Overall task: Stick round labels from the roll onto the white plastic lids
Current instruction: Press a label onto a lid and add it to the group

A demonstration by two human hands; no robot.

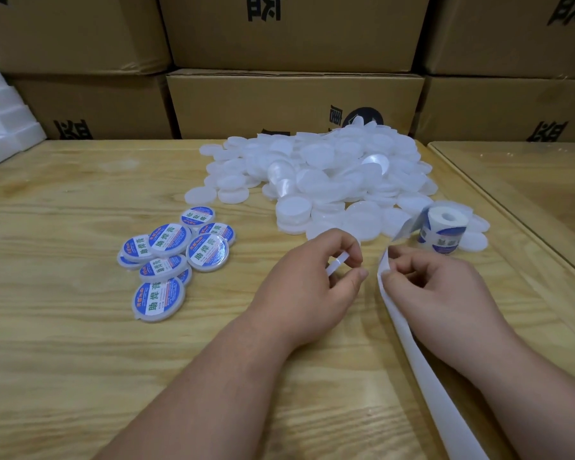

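A big heap of plain white plastic lids (316,174) lies at the table's far middle. Several labelled lids (170,257), blue and white with green print, lie in a loose cluster at the left. The label roll (443,230) stands at the heap's right edge, and its white backing strip (422,360) trails toward me. My left hand (312,283) grips one white lid (337,262) edge-on between thumb and fingers. My right hand (435,287) pinches the backing strip near its fold, just right of the left hand.
Stacked brown cardboard boxes (292,101) wall off the table's far side. White foam pieces (4,124) sit at the far left. A second table surface (528,180) adjoins on the right, with a raised seam between. Bare wooden tabletop (80,360) spreads at the near left.
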